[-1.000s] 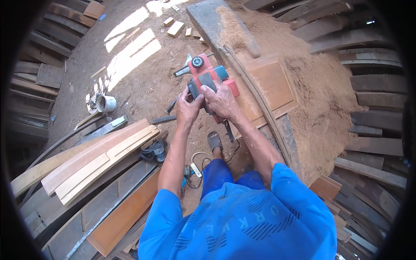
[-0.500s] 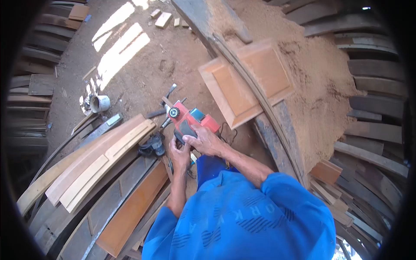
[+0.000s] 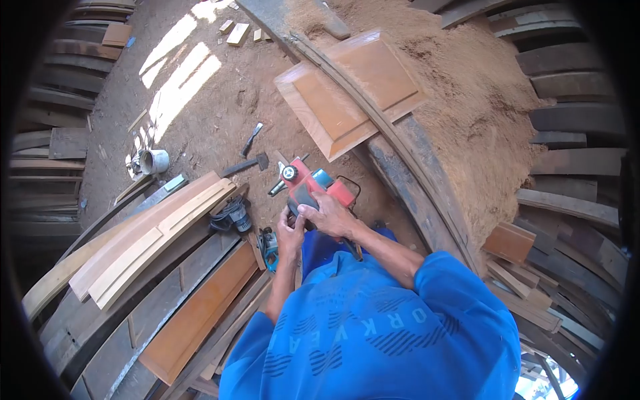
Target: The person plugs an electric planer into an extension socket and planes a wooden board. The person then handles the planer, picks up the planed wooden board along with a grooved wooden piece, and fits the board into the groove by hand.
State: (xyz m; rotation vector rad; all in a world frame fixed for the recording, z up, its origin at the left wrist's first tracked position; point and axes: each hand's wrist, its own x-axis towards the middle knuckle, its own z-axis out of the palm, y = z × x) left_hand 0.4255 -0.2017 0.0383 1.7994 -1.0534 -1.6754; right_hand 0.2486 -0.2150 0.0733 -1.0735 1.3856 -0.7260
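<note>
A red electric hand planer (image 3: 341, 192) with a black knob and a blue panel is held in front of my body. My left hand (image 3: 291, 233) is closed at its near left side, fingers curled against the dark part. With fingers wrapped over the dark grey section, my right hand (image 3: 328, 217) grips it from above. A wooden panel (image 3: 347, 110) with a raised centre lies ahead on a dark beam (image 3: 407, 180), a thin strip of wood (image 3: 380, 123) across it. Beyond the planer, a hammer (image 3: 247, 165) and a chisel (image 3: 252, 139) rest on the dirt floor.
Long boards (image 3: 143, 233) are stacked to my left, with a grey power tool (image 3: 233, 215) and a teal power tool (image 3: 268, 248) beside them. A small bucket (image 3: 155, 161) stands farther off. Sawdust (image 3: 467, 133) covers the floor at right, bordered by stacked planks (image 3: 573, 160).
Both hands and the planer have shifted slightly right in view, uncovering the hammer, the chisel and the teal tool. The panel and beam appear farther up and left as the view moved.
</note>
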